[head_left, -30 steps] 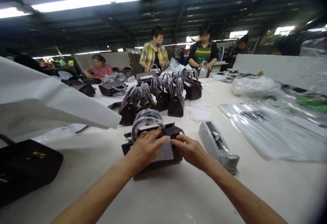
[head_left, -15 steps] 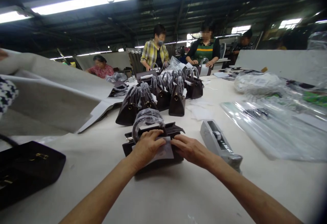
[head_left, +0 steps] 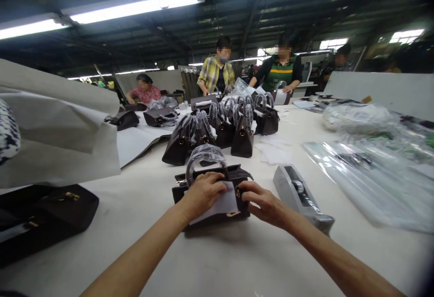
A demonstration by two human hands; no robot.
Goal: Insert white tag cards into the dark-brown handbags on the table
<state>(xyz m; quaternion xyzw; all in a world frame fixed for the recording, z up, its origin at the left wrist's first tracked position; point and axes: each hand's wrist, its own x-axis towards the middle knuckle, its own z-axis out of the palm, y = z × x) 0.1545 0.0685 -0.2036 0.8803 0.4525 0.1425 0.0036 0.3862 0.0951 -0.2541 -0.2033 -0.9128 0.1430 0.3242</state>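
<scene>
One dark bag (head_left: 217, 220) stands on the white table (head_left: 152, 261), right before the person, its handles (head_left: 206, 154) wrapped in clear film. Across its front lies a pale sheet (head_left: 225, 202). The left hand (head_left: 203, 193) rests over the sheet, palm down, fingers towards the base of the handles; whether it grips the sheet, I cannot tell. The right hand (head_left: 262, 204) has its fingers bent at the bag's right end, by a gold fitting (head_left: 238, 191); whether they pinch it is unclear. A tape dispenser (head_left: 303, 197) sits just right of the bag, with plastic sleeves (head_left: 366, 184) beyond. More bags (head_left: 242, 141) stand clustered behind, and two people stand past them, one in a checked shirt (head_left: 210, 73), one in a green apron (head_left: 281, 79)
</scene>
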